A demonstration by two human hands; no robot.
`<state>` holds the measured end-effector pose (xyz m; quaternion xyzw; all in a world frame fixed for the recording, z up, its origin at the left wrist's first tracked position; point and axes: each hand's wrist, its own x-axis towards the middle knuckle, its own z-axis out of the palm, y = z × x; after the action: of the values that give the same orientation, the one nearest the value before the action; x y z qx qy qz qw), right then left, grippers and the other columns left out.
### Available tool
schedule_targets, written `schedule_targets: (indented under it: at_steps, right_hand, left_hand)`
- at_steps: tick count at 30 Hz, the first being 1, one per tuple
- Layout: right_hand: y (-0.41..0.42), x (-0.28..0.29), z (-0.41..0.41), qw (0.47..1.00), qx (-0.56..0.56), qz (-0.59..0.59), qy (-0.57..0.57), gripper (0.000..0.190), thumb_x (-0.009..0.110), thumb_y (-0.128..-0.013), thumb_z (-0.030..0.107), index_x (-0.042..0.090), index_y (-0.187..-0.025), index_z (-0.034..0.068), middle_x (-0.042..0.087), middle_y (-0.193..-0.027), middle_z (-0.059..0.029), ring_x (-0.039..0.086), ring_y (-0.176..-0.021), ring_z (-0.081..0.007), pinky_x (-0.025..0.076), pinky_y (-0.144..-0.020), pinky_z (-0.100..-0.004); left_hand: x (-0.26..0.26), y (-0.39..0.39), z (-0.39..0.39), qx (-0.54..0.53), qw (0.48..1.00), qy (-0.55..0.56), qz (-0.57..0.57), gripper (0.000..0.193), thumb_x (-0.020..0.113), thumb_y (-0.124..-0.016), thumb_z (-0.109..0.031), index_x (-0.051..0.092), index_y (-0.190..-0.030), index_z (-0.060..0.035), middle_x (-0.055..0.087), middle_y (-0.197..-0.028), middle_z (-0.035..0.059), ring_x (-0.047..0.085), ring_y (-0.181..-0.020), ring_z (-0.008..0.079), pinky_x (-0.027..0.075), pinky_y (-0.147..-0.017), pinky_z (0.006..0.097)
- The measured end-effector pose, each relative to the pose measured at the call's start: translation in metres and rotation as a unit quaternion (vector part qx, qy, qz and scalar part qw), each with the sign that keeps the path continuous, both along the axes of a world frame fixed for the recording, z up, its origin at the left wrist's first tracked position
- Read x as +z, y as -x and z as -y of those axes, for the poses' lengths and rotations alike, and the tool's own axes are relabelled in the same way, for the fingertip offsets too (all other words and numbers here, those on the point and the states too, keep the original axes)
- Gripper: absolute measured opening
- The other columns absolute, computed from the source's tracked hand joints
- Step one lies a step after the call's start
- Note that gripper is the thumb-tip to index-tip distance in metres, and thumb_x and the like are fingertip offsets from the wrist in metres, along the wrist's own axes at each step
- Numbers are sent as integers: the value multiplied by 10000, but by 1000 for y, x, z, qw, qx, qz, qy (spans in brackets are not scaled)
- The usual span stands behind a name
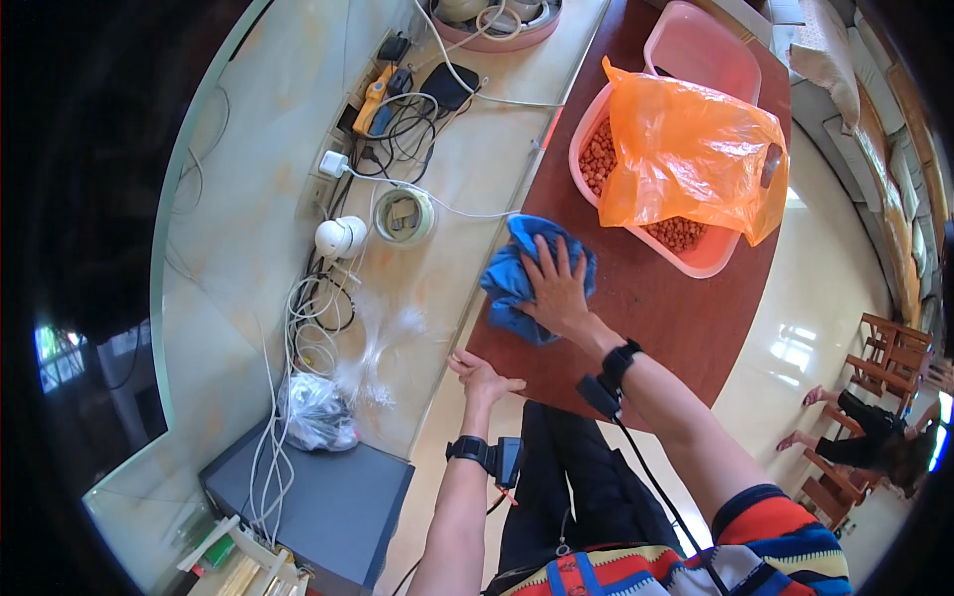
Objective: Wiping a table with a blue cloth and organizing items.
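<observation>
My right hand (557, 289) lies flat with fingers spread on a crumpled blue cloth (510, 279), pressing it on the reddish-brown tabletop (656, 320) near its left edge. Below and left of it, my left hand (483, 380) is at the near left corner of that tabletop, fingers apart and holding nothing; whether it touches the edge I cannot tell. Farther back stands a pink plastic basin (700, 261) with small orange-red pieces (598, 160) in it. An orange plastic bag (686, 149) covers most of the basin.
Another pink basin (700, 37) stands behind. Along the left, a pale marble-look counter (462, 261) holds tangled cables (313, 320), a round tape roll (403, 216), a white camera-like device (340, 237) and a clear plastic bag (317, 413). A seated person (857, 439) is at the far right.
</observation>
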<state>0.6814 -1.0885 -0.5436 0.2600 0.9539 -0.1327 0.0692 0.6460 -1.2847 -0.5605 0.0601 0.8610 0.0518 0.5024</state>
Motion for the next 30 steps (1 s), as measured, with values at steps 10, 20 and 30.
schedule_targets:
  at_steps: [10,20,30]
  right_hand:
    - [39,0,-19,995,47,-90,-4,715,701,-684,423,473,-1309,162,313,-1442,-90,250,-1333,-320,210,-1035,-593]
    - [-66,5,-6,993,81,15,85,729,753,-616,286,495,-1286,161,295,-1453,-83,245,-1335,-336,148,-1060,-607]
    - [64,-20,-32,981,-152,-117,-11,804,704,-648,417,421,-1351,151,263,-1457,-88,208,-1338,-346,124,-1035,-651]
  left_hand:
    - [2,6,-3,-4,1000,14,0,1513,909,-453,-367,-225,-1333,112,-178,-1410,382,204,-1331,476,314,-1063,416]
    - [4,2,-5,29,1000,8,-8,1491,917,-428,-358,-162,-1330,137,-107,-1417,385,29,-1378,444,255,-1099,398]
    - [8,3,-6,30,999,-20,0,1463,915,-441,-343,-156,-1316,136,-62,-1411,373,45,-1367,443,245,-1102,378]
